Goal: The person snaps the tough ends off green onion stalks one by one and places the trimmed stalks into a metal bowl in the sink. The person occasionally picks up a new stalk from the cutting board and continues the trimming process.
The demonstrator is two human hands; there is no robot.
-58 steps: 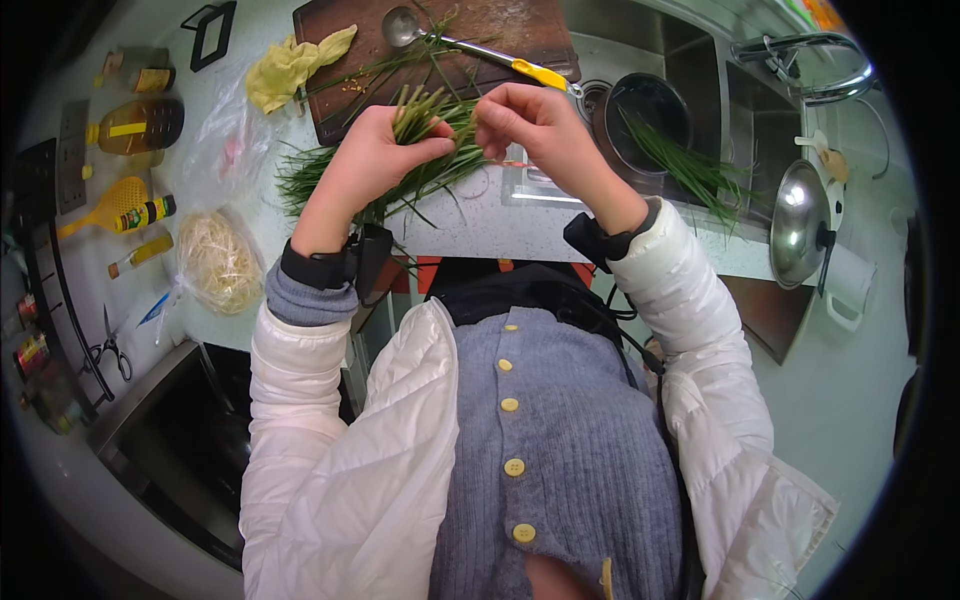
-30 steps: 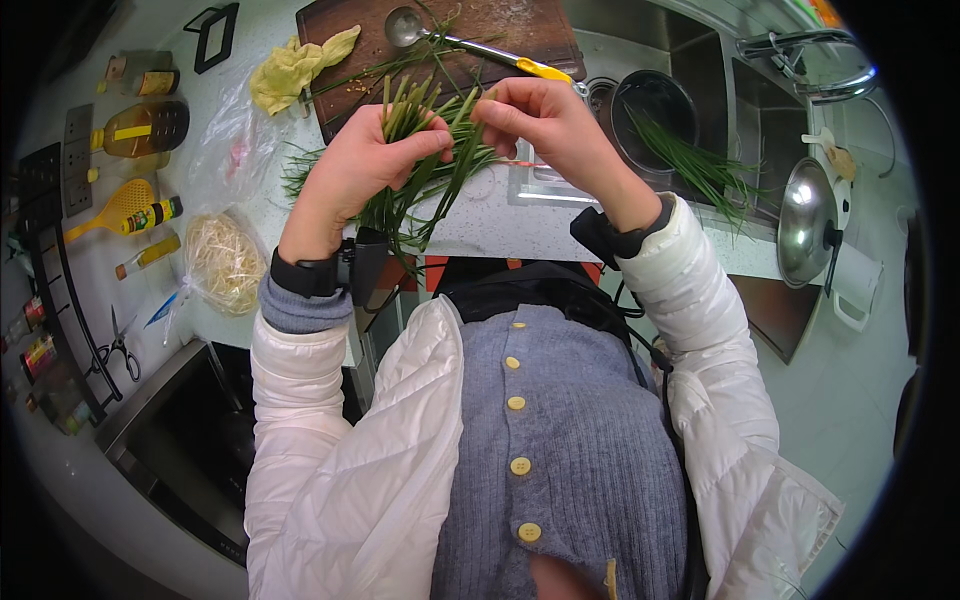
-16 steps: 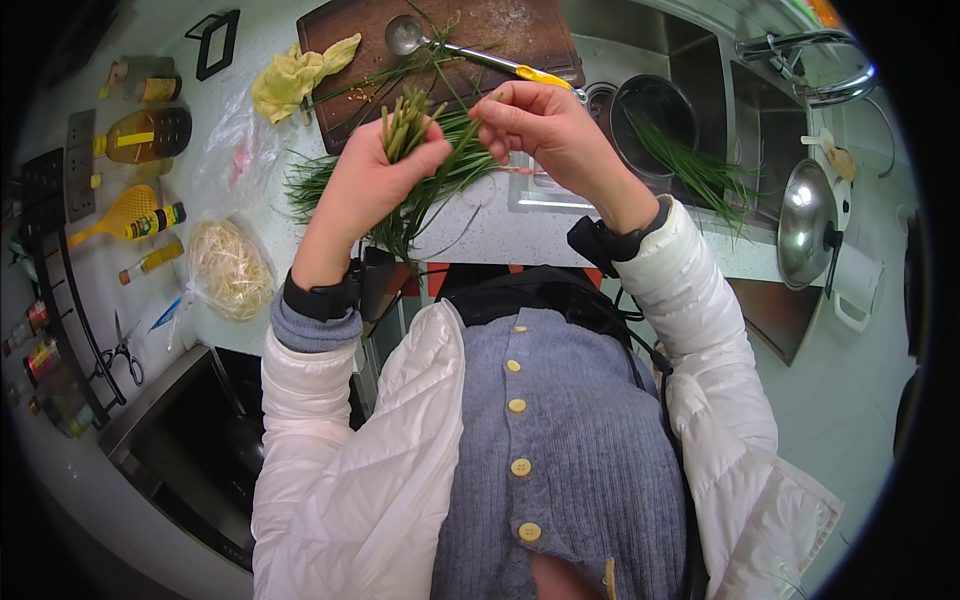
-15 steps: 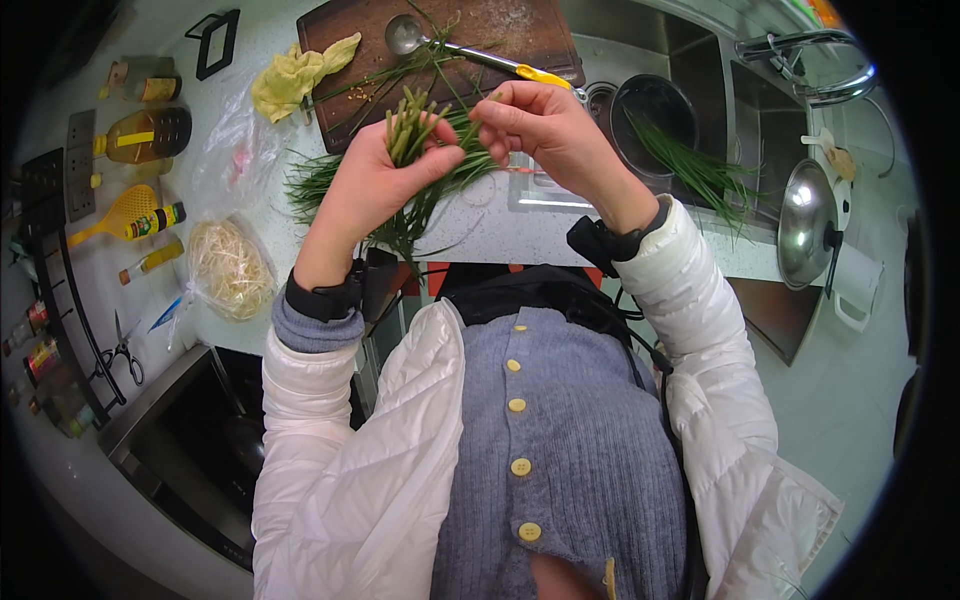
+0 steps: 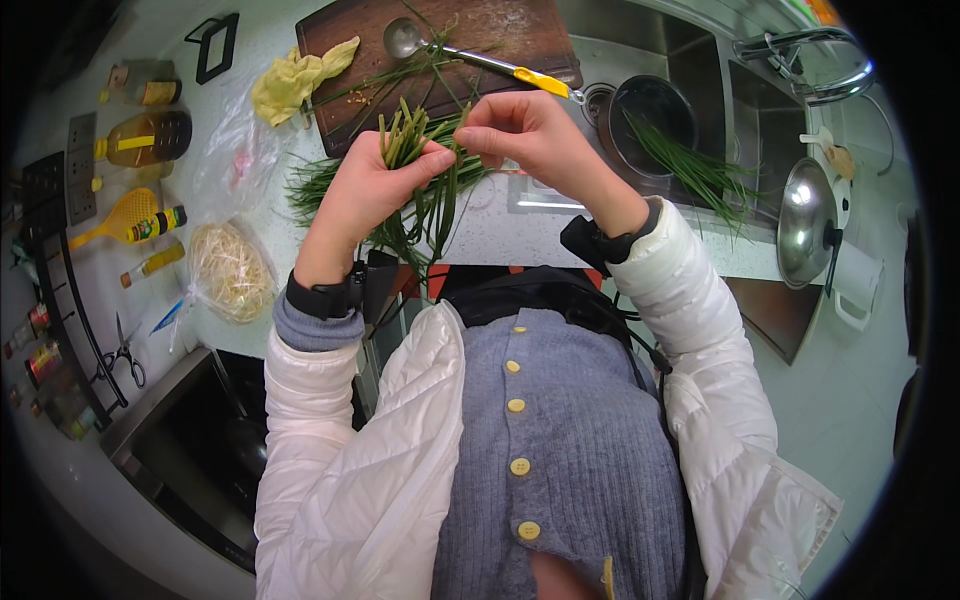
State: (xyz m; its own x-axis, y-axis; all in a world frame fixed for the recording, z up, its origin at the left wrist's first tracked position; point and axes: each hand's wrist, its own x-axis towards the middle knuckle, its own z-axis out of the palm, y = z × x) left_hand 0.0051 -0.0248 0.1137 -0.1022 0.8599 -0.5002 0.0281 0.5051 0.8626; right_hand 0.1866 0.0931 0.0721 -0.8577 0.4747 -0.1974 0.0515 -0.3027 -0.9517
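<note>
left hand (image 5: 375, 190) clamps a green bunch (image 5: 404, 142), right hand (image 5: 522, 132) pinches one stem (image 5: 464, 115), loose greens (image 5: 313, 188) remain below the cutting board (image 5: 368, 35), and more stalks (image 5: 700, 172) already overhang a pot (image 5: 668, 98) right of it.

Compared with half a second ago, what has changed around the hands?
The right hand has moved left and slightly down, closer to the left hand. The left hand still grips its bunch of green stalks; the ladle and dark pot stayed put.
</note>
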